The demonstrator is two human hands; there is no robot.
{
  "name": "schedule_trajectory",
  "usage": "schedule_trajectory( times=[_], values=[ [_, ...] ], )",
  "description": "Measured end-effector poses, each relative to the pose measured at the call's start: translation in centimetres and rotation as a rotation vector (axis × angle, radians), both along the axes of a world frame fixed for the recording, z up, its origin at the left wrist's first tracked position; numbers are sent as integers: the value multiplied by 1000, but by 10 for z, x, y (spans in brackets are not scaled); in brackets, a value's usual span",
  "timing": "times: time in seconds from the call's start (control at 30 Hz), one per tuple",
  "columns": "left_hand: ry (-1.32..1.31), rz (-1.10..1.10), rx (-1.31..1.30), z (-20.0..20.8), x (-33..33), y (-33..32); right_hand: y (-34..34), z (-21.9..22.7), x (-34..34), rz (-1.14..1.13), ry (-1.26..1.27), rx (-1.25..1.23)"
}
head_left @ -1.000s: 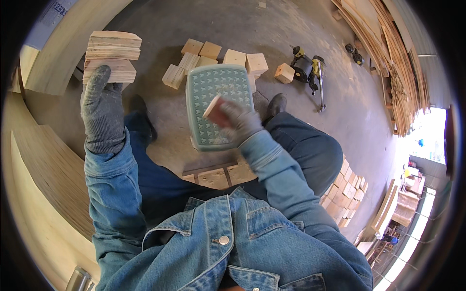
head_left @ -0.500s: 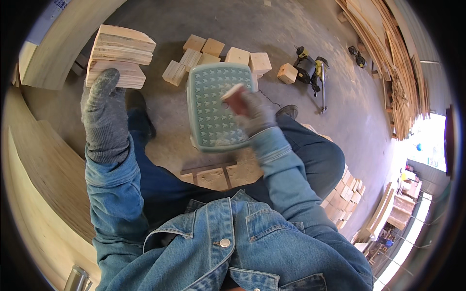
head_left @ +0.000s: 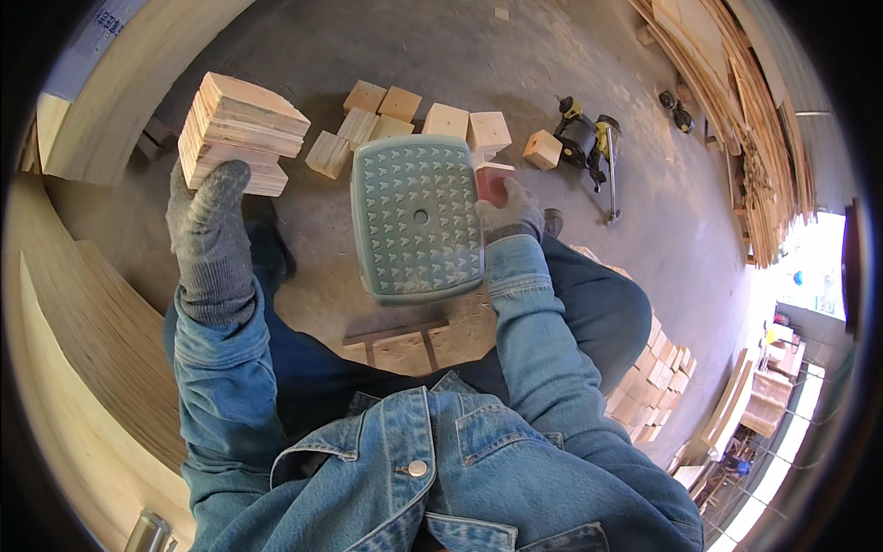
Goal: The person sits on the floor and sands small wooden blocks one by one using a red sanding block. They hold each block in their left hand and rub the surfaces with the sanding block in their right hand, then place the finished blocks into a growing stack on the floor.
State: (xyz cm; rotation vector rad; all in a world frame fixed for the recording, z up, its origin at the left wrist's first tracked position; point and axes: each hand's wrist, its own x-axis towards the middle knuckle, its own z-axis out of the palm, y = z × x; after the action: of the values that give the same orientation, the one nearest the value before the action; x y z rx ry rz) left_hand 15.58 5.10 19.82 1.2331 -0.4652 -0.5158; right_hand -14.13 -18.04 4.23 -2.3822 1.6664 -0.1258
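In my gloved left hand [head_left: 216, 216] is a layered wooden block [head_left: 244, 129], held up at the left with the thumb against its near side. A step or notch shows in the block's right side. My gloved right hand [head_left: 511, 210] is closed around a small red-brown block [head_left: 494, 184] with a pale top, which looks like a sanding block. It is at the right edge of a green plastic stool [head_left: 418, 248] with a studded top; whether it touches the stool I cannot tell. The two hands are well apart, on either side of the stool.
Several wooden blocks [head_left: 395, 106] lie on the floor beyond the stool. A yellow-and-black power tool [head_left: 579, 138] stands beside a single block [head_left: 543, 150]. Stacked blocks [head_left: 653, 382] sit by my right knee. Long boards [head_left: 736, 120] lean at the right; plywood panels [head_left: 101, 331] curve along the left.
My right hand has moved from over the stool's top to its right edge, with the red-brown block in it. The left hand has lowered slightly and turned the wooden block.
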Motion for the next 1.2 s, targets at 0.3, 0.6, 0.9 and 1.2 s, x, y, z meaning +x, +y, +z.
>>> schedule_trajectory(
  times=[0.3,0.6,0.9,1.2],
  values=[
    [-71,24,86,1,-16,-10,98,23,66,593,-70,235],
    [-88,30,128,8,-13,-11,4,9,-4,41,-48,-10],
    [-72,-17,106,3,-22,-18,78,14,47,395,-268,84],
    [-56,-31,77,6,-26,-22,41,38,4,104,-311,57]
  ],
)
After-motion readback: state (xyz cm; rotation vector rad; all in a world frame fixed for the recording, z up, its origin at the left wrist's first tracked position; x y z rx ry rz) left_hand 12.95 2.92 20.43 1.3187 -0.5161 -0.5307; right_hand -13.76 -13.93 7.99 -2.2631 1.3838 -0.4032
